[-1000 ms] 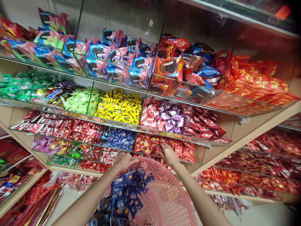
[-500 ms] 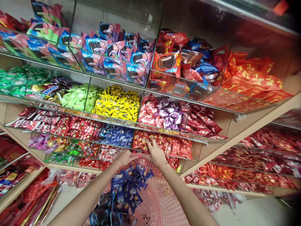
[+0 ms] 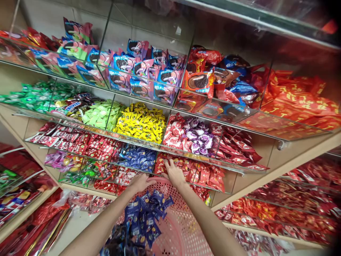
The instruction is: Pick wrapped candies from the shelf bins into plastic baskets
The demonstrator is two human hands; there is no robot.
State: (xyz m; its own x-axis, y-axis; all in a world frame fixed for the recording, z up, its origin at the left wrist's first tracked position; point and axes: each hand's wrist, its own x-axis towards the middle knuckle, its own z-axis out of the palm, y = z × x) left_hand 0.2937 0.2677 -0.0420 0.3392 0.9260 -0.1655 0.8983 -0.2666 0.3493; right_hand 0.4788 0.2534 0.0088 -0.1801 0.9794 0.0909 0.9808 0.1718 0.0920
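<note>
My left hand (image 3: 140,182) grips the far rim of a pink perforated plastic basket (image 3: 186,233). Inside the basket lie many small dark blue candy packets (image 3: 145,217), with darker, larger packets toward its near left side. My right hand (image 3: 173,173) stretches past the rim to the front of a bin of small red candy packets (image 3: 183,164). Its fingers look spread, reaching the edge of those packets, and I see nothing held in them. Just left of that bin are loose dark blue packets (image 3: 140,156) on the same shelf.
Glass dividers and ledges split the wooden shelving. Just above my hands are yellow candies (image 3: 142,122) and purple-white candies (image 3: 198,137). A glass shelf edge (image 3: 144,142) overhangs the red bin. Higher up sit wrapped cookies (image 3: 141,73). More red packets (image 3: 301,192) fill shelves on the right.
The view has shifted, so the shelves appear slightly lower and farther right. My left hand stays on the basket rim, and my right hand remains at the red packets, its fingers slightly moved.
</note>
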